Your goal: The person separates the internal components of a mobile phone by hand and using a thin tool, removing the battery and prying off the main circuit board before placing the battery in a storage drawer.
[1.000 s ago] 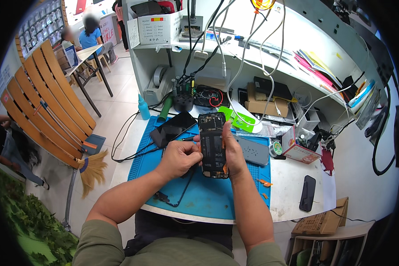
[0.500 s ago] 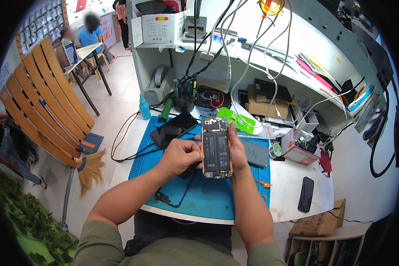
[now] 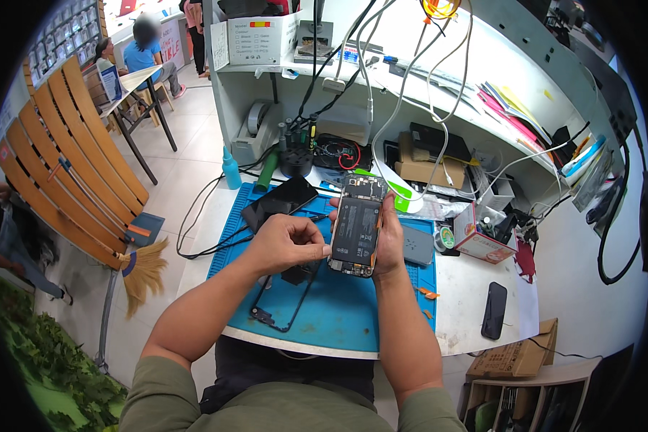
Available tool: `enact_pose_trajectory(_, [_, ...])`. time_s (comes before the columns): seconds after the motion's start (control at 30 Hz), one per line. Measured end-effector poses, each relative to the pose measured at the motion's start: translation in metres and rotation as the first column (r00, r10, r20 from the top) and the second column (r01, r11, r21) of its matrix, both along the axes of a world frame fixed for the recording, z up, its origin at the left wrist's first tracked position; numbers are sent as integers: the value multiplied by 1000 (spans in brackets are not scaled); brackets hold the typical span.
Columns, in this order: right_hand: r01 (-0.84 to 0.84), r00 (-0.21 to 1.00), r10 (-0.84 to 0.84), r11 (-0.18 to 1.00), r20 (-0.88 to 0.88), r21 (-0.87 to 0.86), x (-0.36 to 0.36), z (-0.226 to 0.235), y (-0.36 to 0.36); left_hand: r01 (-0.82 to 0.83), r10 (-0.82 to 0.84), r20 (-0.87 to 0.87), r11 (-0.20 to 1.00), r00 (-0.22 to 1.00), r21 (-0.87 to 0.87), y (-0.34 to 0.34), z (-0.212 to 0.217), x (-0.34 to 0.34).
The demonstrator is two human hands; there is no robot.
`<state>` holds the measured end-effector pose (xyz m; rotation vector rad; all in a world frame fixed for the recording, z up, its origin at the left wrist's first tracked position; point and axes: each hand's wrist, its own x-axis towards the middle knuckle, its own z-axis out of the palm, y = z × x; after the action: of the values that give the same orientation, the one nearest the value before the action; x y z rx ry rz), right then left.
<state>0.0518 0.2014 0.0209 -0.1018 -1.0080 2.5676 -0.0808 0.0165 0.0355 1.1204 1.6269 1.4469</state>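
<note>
An opened smartphone, its black battery and boards bare, lies tilted in my right hand, whose fingers wrap its right side and underside. At the phone's lower left edge, my left hand is closed with curled fingers, the thumb tip reaching the edge; whatever it may pinch is too small to make out. Below that hand a thin black phone frame rests on the blue mat. Behind it lies a black glossy screen panel. A grey phone-shaped piece is right of my right hand.
Orange scraps lie at the mat's right edge, and a dark phone farther right. A blue bottle, a tool holder and a box of small items stand around the mat. White cables hang from above.
The phone has tilted and shifted slightly up and right with my right hand. My left hand has opened its curl a little, its thumb now stretched toward the phone's lower left edge.
</note>
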Motion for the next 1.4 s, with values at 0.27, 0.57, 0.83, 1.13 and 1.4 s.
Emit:
enact_pose_trajectory(0.27, [114, 991, -126, 970, 44, 216, 2, 3, -13, -110, 92, -192, 990, 977, -86, -3, 11, 7])
enact_pose_trajectory(0.57, [232, 967, -250, 942, 44, 242, -1, -1, -25, -156, 127, -260, 983, 957, -97, 0, 2, 10])
enact_pose_trajectory(0.83, [241, 965, -261, 930, 39, 276, 1, 2, -30, -177, 153, -263, 982, 952, -68, 1, 0, 9])
enact_pose_trajectory(1.13, [230, 968, -246, 950, 54, 211, -2, 2, -32, -149, 121, -329, 987, 937, -62, -1, 3, 7])
enact_pose_trajectory(1.4, [30, 999, -31, 995, 15, 97, 0, 12, -26, -125, 126, -134, 992, 983, 16, -6, 5, -10])
